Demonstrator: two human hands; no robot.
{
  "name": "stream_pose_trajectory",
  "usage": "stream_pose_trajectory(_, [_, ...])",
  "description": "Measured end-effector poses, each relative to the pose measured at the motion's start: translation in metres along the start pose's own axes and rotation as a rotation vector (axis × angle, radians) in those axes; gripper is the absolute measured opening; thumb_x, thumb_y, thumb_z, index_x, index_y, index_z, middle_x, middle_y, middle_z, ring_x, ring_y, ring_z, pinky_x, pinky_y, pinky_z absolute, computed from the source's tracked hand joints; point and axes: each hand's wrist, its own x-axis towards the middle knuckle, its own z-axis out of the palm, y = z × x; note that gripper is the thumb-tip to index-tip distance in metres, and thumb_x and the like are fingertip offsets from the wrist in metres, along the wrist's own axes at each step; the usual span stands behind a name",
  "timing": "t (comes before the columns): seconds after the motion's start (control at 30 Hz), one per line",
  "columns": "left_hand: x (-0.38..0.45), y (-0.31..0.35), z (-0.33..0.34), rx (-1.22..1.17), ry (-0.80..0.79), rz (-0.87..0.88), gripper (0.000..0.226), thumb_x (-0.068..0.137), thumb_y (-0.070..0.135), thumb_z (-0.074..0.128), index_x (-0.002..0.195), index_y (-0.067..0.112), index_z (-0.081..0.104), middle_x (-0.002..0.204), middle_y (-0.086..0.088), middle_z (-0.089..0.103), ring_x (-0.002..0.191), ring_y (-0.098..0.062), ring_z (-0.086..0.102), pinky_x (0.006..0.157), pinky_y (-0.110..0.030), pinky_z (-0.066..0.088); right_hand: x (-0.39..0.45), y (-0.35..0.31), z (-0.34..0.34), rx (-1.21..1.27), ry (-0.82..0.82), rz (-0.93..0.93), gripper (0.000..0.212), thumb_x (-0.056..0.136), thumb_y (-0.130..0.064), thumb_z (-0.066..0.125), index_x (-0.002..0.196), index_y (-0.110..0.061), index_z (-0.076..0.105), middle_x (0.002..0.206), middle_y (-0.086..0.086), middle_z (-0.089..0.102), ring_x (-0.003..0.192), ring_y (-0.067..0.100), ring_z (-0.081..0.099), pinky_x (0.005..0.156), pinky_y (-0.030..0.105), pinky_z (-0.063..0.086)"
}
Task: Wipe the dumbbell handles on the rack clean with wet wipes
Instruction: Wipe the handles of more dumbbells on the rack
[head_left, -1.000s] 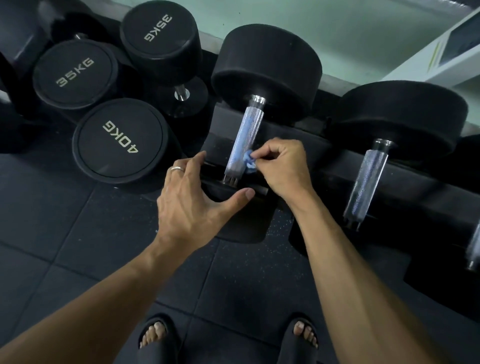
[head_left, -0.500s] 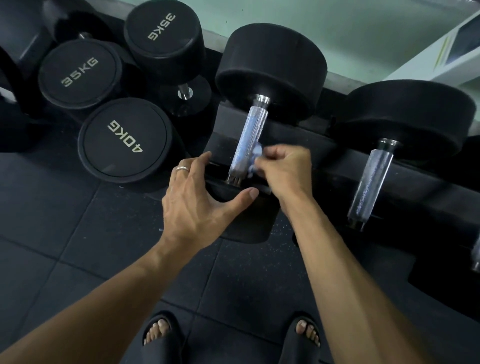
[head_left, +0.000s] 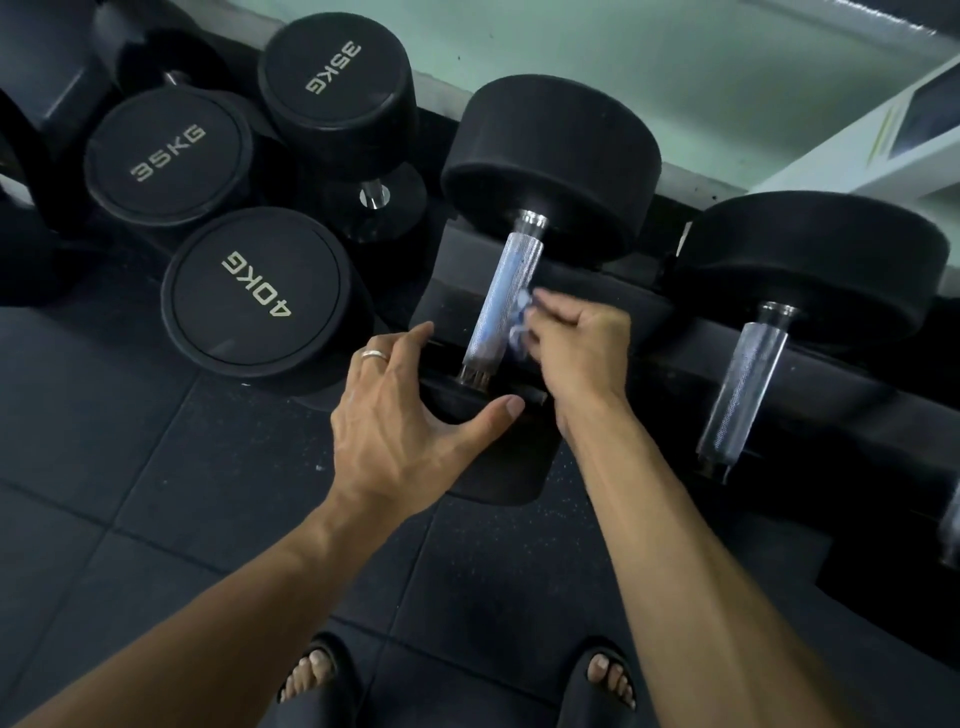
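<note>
Head view: right hand pinching a crumpled blue wet wipe against the right side of the knurled dumbbell handle on the black rack. Left hand spread wide, grip holding nothing, thumb touching the near dumbbell head. To the left, 40KG dumbbell on the floor.

Right hand and wet wipe motion-blurred; near head of the wiped dumbbell partly hidden by left hand; rightmost handle cut off by edge.
</note>
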Motion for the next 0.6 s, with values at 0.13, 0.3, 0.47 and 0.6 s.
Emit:
stream_pose_trajectory(0.13, [0.0,-0.002,0.001,-0.007,0.003,0.005,0.113,0.054,0.091,0.043,0.144,0.022,0.042,0.133,0.004,0.048,0.128,-0.014,0.041,0.095,-0.03,0.035,0.034,-0.017,0.018,0.286,0.159,0.014,0.028,0.088,0.008,0.064,0.11,-0.006,0.073,0.101,0.005,0.075,0.093,0.016,0.072,0.092,0.037,0.058])
stream_pose_trajectory(0.3, [0.001,0.0,0.001,0.0,-0.002,-0.005,0.114,0.054,0.092,0.041,0.143,0.022,0.043,0.133,0.003,0.048,0.128,-0.014,0.041,0.094,-0.033,0.037,-0.002,-0.001,-0.004,0.046,-0.047,0.042,0.028,0.091,0.003,0.062,0.113,-0.011,0.073,0.104,-0.002,0.075,0.099,0.009,0.071,0.096,0.034,0.056])
stream_pose_trajectory(0.47, [0.001,-0.001,0.001,0.004,0.005,-0.015,0.111,0.054,0.091,0.043,0.141,0.024,0.045,0.133,0.006,0.048,0.129,-0.012,0.04,0.093,-0.032,0.036,0.023,-0.034,0.006,0.48,0.042,0.168,0.026,0.088,0.013,0.053,0.095,-0.002,0.072,0.094,0.009,0.073,0.089,0.018,0.071,0.09,0.036,0.059])
stream_pose_trajectory(0.6, [0.001,-0.001,0.001,0.004,-0.005,-0.018,0.111,0.054,0.091,0.043,0.142,0.024,0.044,0.133,0.006,0.048,0.129,-0.012,0.04,0.093,-0.031,0.035,-0.003,-0.023,-0.006,0.199,-0.096,0.285,0.022,0.084,0.003,0.053,0.083,-0.006,0.073,0.086,0.01,0.076,0.089,0.026,0.074,0.087,0.045,0.059])
